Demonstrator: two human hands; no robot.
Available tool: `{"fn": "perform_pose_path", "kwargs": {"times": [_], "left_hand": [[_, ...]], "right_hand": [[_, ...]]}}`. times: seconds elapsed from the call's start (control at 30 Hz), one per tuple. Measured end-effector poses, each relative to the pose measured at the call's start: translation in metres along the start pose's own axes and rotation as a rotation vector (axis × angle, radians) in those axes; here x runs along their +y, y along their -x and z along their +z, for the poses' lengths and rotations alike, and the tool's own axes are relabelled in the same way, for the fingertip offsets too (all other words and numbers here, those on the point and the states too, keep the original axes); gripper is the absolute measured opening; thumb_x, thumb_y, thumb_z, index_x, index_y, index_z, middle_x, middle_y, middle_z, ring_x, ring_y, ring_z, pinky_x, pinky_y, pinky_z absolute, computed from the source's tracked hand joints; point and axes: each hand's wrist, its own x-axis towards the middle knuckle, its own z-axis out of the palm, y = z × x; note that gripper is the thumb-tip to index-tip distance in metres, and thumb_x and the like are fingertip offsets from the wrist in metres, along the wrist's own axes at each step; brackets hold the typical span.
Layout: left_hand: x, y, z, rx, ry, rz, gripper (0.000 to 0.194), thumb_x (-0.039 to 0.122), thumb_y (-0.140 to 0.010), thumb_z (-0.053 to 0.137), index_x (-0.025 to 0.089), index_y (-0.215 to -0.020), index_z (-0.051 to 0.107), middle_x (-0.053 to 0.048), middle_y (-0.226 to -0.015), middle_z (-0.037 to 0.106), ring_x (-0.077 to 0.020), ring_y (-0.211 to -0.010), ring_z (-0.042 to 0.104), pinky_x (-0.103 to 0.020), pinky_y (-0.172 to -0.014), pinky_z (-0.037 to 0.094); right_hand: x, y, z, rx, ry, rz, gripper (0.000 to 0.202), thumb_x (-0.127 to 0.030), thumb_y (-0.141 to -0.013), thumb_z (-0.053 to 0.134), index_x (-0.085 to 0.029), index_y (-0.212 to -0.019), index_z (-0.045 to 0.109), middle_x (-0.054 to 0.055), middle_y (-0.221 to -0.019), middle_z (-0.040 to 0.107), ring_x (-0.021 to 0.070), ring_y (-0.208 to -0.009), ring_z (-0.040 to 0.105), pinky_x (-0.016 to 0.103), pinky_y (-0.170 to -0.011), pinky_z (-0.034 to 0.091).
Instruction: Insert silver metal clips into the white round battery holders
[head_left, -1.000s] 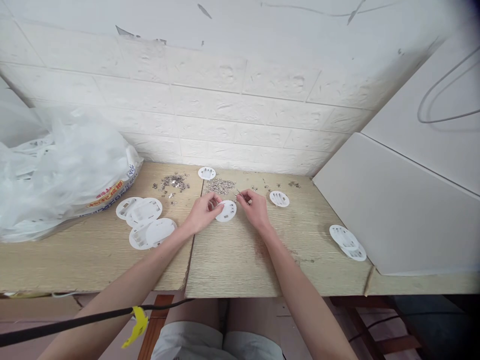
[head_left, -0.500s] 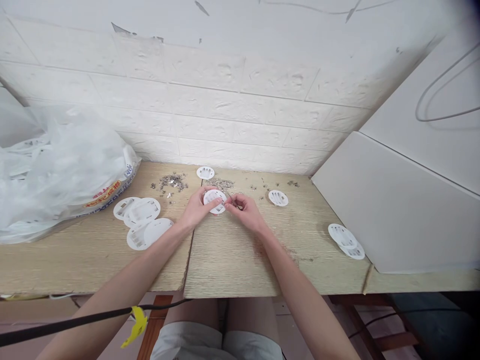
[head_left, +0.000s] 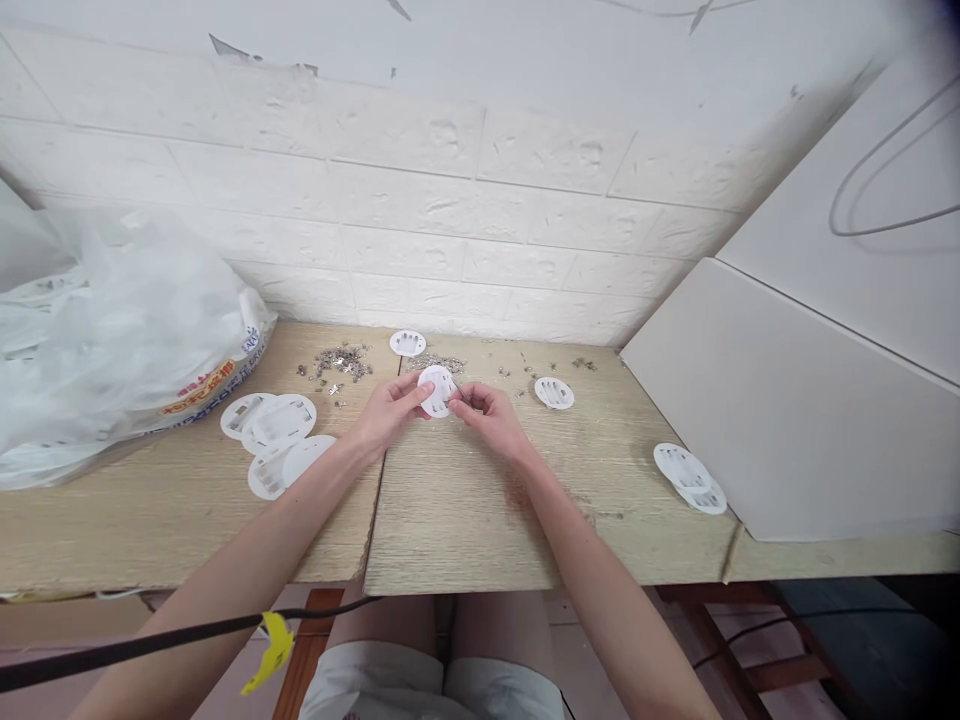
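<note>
Between the fingers of my left hand [head_left: 394, 410], a round white plastic battery holder [head_left: 437, 385] is held tilted, with the thumb on its face. It has long slots with small metal pieces in them. My right hand [head_left: 486, 412] pinches a thin dark metal tool [head_left: 460, 394], perhaps tweezers, its tip at the holder's right side. Fingers hide most of the tool. Behind the hands lie a spread of small metal contacts [head_left: 442, 364] and another white holder [head_left: 407, 343]. A further holder [head_left: 553, 393] rests to the right of my right hand.
Several white holders [head_left: 279, 420] overlap on the left of the wooden table [head_left: 465, 520]. A large plastic bag [head_left: 135, 330] stands beyond them. A heap of metal pieces [head_left: 343, 362] lies by the wall. Stacked holders [head_left: 688, 478] sit beside the white panel [head_left: 810, 420]. A black cable [head_left: 187, 632] crosses in front.
My left hand has tilted the holder more upright and shifted it slightly. My right hand remains at its right edge with the tool. The view has moved slightly.
</note>
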Motion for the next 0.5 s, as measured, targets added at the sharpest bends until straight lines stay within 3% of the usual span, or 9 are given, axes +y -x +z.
{"fn": "perform_pose_path", "kwargs": {"times": [0.27,0.37,0.5], "left_hand": [[-0.0049,-0.0022,0.0023,0.088,0.152,-0.077,0.04,0.046,-0.076,0.063,0.01,-0.092,0.069,-0.01,-0.089,0.07,-0.0198,-0.084,0.063,-0.03,-0.075,0.05],[-0.0021,-0.0009,0.004,0.123,0.131,-0.112,0.039,0.045,-0.078,0.061,0.01,-0.092,0.069,-0.01,-0.087,0.07,-0.0197,-0.083,0.063,-0.029,-0.072,0.052],[-0.0007,0.0014,0.0038,0.06,0.069,-0.141,0.043,0.048,-0.081,0.055,0.011,-0.098,0.067,-0.011,-0.087,0.069,-0.0205,-0.082,0.063,-0.03,-0.063,0.054]], "right_hand": [[-0.0007,-0.0017,-0.0016,0.071,-0.071,0.02,0.026,-0.043,-0.075,0.062,-0.017,-0.074,0.056,-0.003,-0.064,0.047,0.0082,-0.055,0.035,0.023,-0.051,0.028],[-0.0023,-0.0016,-0.0024,0.101,-0.068,0.032,0.028,-0.044,-0.075,0.061,-0.017,-0.073,0.055,-0.003,-0.063,0.047,0.008,-0.054,0.035,0.023,-0.049,0.027],[-0.0035,-0.001,-0.003,0.125,-0.064,0.044,0.027,-0.044,-0.074,0.062,-0.017,-0.073,0.056,-0.003,-0.062,0.048,0.0077,-0.052,0.034,0.023,-0.048,0.027]]}}
